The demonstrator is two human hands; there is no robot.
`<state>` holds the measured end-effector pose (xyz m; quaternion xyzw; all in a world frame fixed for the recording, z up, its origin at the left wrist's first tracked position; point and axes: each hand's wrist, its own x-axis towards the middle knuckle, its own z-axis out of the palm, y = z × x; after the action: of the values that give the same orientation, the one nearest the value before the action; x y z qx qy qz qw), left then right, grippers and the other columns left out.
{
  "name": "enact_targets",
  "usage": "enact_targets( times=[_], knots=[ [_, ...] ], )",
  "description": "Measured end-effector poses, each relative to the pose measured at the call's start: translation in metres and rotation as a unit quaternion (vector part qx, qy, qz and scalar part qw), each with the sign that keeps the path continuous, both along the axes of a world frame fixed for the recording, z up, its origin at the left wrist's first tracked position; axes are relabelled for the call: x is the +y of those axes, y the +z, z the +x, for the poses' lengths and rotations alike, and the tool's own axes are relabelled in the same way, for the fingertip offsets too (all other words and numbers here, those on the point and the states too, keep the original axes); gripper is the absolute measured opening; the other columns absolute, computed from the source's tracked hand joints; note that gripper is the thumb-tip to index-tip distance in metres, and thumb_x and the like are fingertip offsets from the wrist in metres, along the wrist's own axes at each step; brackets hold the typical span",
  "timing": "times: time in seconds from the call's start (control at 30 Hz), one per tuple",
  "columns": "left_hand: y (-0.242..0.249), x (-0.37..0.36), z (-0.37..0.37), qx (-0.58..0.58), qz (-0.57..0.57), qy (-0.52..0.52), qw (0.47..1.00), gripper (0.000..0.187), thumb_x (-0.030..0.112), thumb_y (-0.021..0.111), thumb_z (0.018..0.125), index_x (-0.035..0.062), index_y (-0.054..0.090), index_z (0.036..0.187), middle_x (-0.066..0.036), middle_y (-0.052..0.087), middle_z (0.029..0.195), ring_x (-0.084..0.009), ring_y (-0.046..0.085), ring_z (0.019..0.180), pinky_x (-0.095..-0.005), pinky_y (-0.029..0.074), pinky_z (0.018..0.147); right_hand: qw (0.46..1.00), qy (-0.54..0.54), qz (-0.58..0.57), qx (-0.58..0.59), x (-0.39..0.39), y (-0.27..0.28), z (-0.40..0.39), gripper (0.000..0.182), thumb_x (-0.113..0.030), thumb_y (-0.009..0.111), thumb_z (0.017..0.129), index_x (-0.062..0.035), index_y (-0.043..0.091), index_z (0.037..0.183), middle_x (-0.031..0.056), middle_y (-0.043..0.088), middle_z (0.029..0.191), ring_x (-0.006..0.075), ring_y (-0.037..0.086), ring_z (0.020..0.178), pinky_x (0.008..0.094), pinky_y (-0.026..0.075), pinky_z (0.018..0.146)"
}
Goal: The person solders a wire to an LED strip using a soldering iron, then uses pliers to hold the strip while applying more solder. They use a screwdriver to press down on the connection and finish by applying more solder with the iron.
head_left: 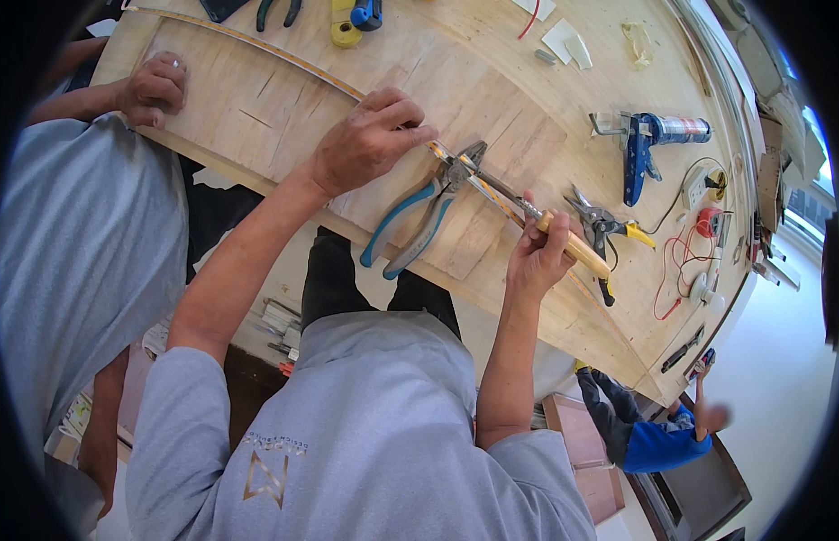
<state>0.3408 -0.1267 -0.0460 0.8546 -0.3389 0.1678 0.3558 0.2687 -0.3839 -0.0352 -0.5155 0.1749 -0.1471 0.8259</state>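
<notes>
My left hand (373,140) is closed on a long thin strip (257,45), which runs from the top left across the wooden table. My right hand (541,248) grips a wooden-handled tool (577,243), its thin metal shaft pointing to the upper left along the strip. Between my hands, blue-handled pliers (419,212) lie on the table with their jaws beside the strip. The tool's tip is close to the plier jaws; whether they touch is hard to tell.
The wooden table (492,63) holds a blue caulking gun (643,149), snips (604,221), yellow tape (345,34), red wires (676,261) and a cutter (683,350). A co-worker's hand (156,88) rests at the left edge. Another person in blue (663,444) is at the lower right.
</notes>
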Motion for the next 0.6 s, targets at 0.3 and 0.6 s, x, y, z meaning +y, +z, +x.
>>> enact_targets(
  times=[0.3, 0.6],
  knots=[
    [-0.0020, 0.0001, -0.0001, 0.000, 0.000, 0.001, 1.000, 0.028, -0.003, 0.064, 0.067, 0.0033, 0.066, 0.094, -0.006, 0.052, 0.086, -0.0245, 0.053, 0.088, -0.0329, 0.047, 0.077, 1.000, -0.001, -0.005, 0.003, -0.0004, -0.0002, -0.0001, 0.013, -0.010, 0.057, 0.090, -0.0050, 0.049, 0.081, 0.0030, 0.044, 0.058, 0.0100, 0.042, 0.048, 0.0548, 0.044, 0.096],
    [-0.0017, 0.0005, -0.0003, 0.004, 0.000, 0.000, 1.000, 0.028, -0.003, 0.063, 0.067, 0.0036, 0.066, 0.094, -0.006, 0.052, 0.085, -0.0245, 0.052, 0.088, -0.0327, 0.047, 0.077, 1.000, -0.004, -0.007, 0.009, 0.0003, 0.0009, 0.0000, 0.013, -0.010, 0.056, 0.090, -0.0049, 0.049, 0.080, 0.0026, 0.044, 0.059, 0.0096, 0.041, 0.048, 0.0544, 0.045, 0.096]
  ],
)
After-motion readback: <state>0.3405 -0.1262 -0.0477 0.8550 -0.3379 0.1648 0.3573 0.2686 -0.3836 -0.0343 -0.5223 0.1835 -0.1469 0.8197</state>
